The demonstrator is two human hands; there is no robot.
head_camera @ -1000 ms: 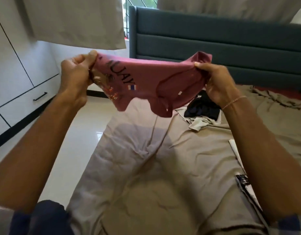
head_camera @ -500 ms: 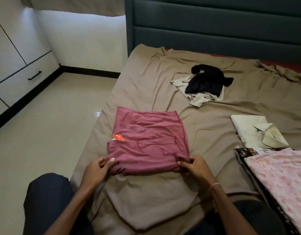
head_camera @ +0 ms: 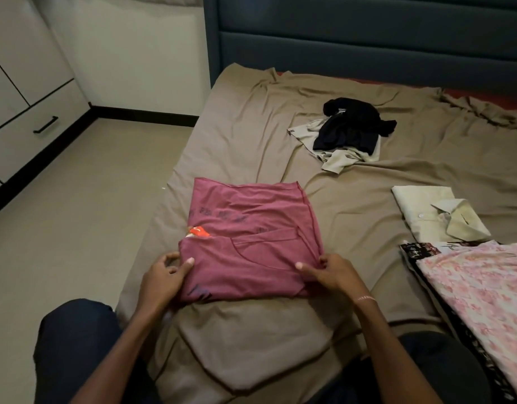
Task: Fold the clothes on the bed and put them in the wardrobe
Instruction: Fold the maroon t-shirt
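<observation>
The folded maroon shirt lies flat on the brown bed sheet in front of me. My left hand pinches its near left corner, thumb on top, and my right hand pinches the near right corner.

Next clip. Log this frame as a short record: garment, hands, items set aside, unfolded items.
garment: maroon T-shirt, partly folded, flat on the bed sheet
left hand: pinches its near left corner
right hand: pinches its near right corner
set aside: pale green shirt, folded; pink floral garment
unfolded: black garment lying on beige garment
</observation>
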